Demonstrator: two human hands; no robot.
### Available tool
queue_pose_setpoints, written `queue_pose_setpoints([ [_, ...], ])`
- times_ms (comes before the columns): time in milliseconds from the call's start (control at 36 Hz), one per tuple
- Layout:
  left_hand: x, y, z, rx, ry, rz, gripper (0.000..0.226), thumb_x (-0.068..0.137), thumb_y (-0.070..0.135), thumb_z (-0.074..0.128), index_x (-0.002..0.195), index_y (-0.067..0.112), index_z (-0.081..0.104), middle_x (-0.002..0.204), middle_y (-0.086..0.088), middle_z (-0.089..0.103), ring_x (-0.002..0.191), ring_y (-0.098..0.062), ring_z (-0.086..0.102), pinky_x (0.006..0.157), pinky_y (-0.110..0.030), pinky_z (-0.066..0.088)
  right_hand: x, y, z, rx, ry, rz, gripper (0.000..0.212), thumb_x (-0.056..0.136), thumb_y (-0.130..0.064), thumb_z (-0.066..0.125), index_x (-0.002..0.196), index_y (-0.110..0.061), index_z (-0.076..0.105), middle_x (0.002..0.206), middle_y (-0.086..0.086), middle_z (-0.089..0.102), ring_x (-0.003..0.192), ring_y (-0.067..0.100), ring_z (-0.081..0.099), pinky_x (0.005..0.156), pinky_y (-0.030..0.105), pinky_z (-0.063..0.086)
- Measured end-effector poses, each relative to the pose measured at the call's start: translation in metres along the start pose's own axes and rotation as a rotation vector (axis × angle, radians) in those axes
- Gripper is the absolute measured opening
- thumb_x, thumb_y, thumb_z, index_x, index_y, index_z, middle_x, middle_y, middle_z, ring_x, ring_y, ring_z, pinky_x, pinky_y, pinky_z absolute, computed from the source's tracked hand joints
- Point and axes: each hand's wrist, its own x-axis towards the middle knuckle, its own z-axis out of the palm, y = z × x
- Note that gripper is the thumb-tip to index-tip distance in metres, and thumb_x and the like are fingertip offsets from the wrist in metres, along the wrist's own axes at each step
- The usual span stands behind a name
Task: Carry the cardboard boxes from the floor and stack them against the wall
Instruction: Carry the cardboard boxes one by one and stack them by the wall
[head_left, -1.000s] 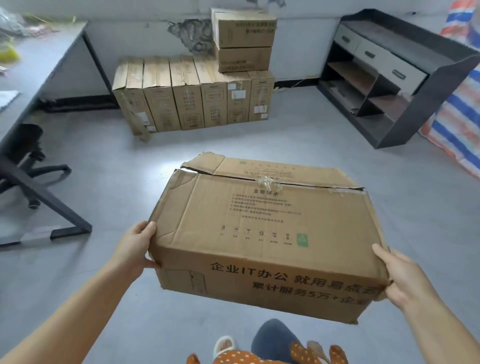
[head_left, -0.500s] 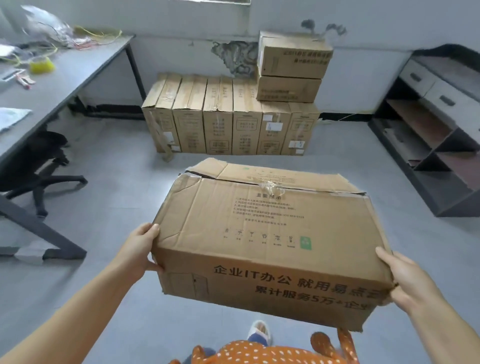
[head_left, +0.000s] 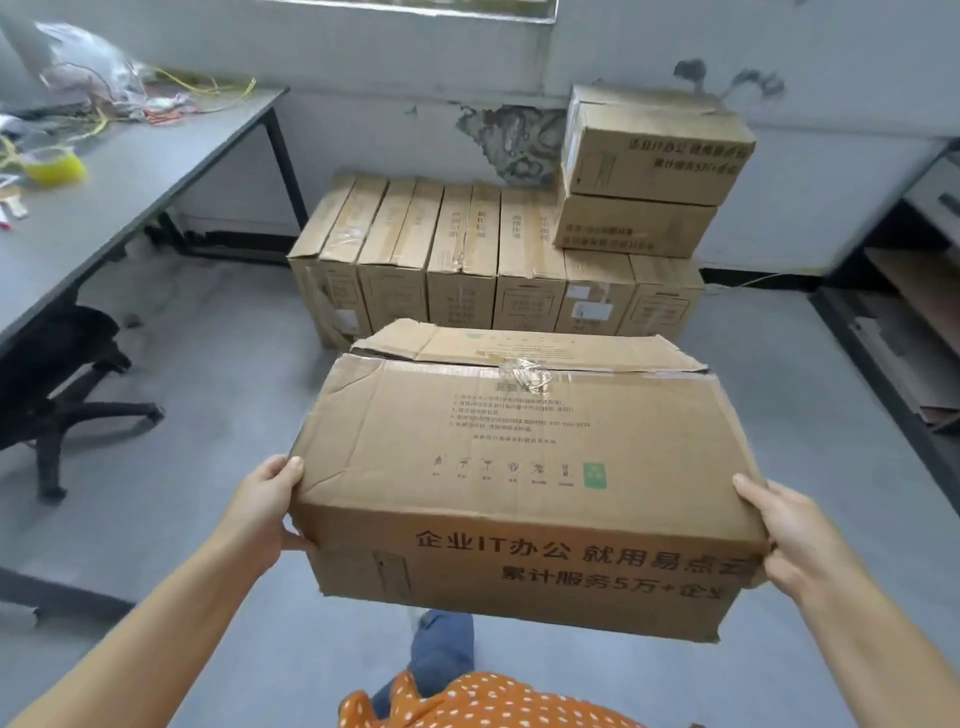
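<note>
As the stack against the wall (head_left: 524, 270) has drawn nearer, the carried box (head_left: 519, 467) hangs just before it, left hand (head_left: 265, 512) and right hand (head_left: 789, 535) gripping its ends; placing comes next.

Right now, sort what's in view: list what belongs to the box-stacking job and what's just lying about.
Job: carried box, left hand, right hand, row of upright boxes, two stacked boxes, wall.

Lying about: desk, yellow tape roll, tangled wires, office chair, shelf unit.
</note>
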Motion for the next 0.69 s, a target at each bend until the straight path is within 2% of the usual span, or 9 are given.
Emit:
queue_pose_setpoints([
  [111,0.070,0.064,0.014,0.013,-0.015,0.011,0.022,0.103,0.022,0.037,0.106,0.007,0.053,0.091,-0.007,0.050,0.096,-0.026,0.044,0.075,-0.068,0.047,0.050,-0.050,0.049,0.009,0.006,0.018,0.021,0.101,-0.019,0.043,0.084,-0.017,0.055,0.075,0.007,0.055,0.062,0.023,0.046,0.059,0.030,0.020],
  [194,0.119,0.109,0.022,0.033,-0.020,0.033,0.023,0.103,0.022,0.036,0.107,0.007,0.053,0.092,-0.007,0.050,0.096,-0.027,0.045,0.073,-0.065,0.049,0.080,-0.088,0.085,0.010,-0.008,0.019,0.019,0.101,-0.020,0.043,0.087,-0.018,0.055,0.072,0.006,0.052,0.058,0.021,0.041,0.059,0.029,0.017],
  [333,0.189,0.168,0.037,0.070,-0.013,0.067,0.024,0.103,0.022,0.036,0.090,0.012,0.053,0.086,-0.006,0.047,0.082,-0.024,0.045,0.070,-0.060,0.051,0.132,-0.138,0.136,0.032,0.000,0.031,0.019,0.100,-0.021,0.045,0.084,-0.020,0.055,0.076,0.004,0.055,0.062,0.022,0.045,0.060,0.030,0.024],
  [389,0.215,0.187,0.044,0.071,-0.017,0.074,0.023,0.103,0.022,0.037,0.092,0.011,0.054,0.086,-0.006,0.049,0.082,-0.023,0.045,0.070,-0.060,0.052,0.156,-0.158,0.154,0.035,-0.004,0.031,0.020,0.100,-0.020,0.045,0.083,-0.020,0.055,0.077,0.004,0.055,0.063,0.023,0.046,0.060,0.030,0.026],
  [556,0.293,0.238,0.083,0.064,-0.006,0.077,0.025,0.103,0.022,0.036,0.086,0.014,0.052,0.080,-0.005,0.046,0.071,-0.021,0.044,0.068,-0.058,0.052,0.247,-0.227,0.206,0.028,-0.015,-0.004,0.020,0.100,-0.018,0.047,0.081,-0.019,0.056,0.074,0.006,0.054,0.062,0.023,0.043,0.062,0.031,0.022],
  [639,0.335,0.262,0.107,0.040,0.020,0.083,0.026,0.103,0.022,0.036,0.084,0.014,0.052,0.081,-0.005,0.047,0.072,-0.020,0.046,0.069,-0.059,0.052,0.294,-0.265,0.234,0.039,-0.048,-0.015,0.020,0.099,-0.016,0.047,0.082,-0.019,0.056,0.064,0.007,0.062,0.060,0.026,0.051,0.062,0.033,0.032],
  [694,0.360,0.279,0.123,0.020,0.048,0.076,0.026,0.103,0.022,0.036,0.085,0.015,0.053,0.082,-0.005,0.048,0.072,-0.021,0.046,0.068,-0.057,0.052,0.327,-0.290,0.253,0.064,-0.072,-0.020,0.017,0.099,-0.013,0.047,0.086,-0.014,0.058,0.051,-0.001,0.065,0.051,0.022,0.063,0.059,0.033,0.042],
])
